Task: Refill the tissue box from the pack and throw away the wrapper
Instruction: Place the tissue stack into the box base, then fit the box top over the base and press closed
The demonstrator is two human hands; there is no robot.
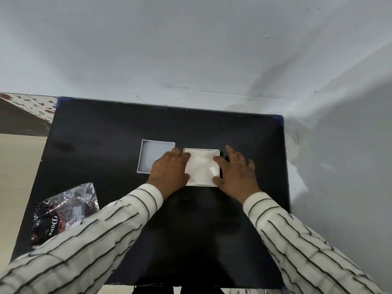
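A square white tissue box (201, 166) sits in the middle of the black table (106, 134), filled with white tissues. My left hand (169, 168) rests against its left side and my right hand (235, 170) against its right side, fingers spread and touching the box's edges. Just left of the box lies its white lid (152, 153), hollow side up, partly under my left hand. The crumpled dark shiny wrapper (63, 211) lies at the table's front left, partly hidden by my left sleeve.
A pale wall rises right behind the table and along its right side. To the left of the table are a beige floor and a patterned surface (31, 105).
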